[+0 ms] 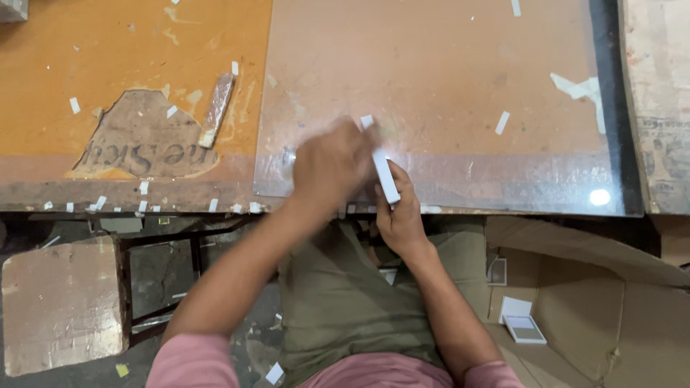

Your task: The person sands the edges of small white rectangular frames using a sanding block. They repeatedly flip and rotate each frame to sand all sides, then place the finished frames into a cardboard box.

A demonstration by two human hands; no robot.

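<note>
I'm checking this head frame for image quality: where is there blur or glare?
Head view: the left hand is smeared by motion blur; the right hand and the white strip it holds look sharper; a bright glare spot sits on the glass sheet; lighting is otherwise even.

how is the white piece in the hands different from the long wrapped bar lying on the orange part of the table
The white piece is plain bright white; the wrapped bar looks dull and silvery. The white piece is held by the right hand, with the left hand over its upper part, at the table's front edge; the wrapped bar lies untouched further back. The white piece leans left at its top, the bar right. Both are long, narrow and straight.
</note>
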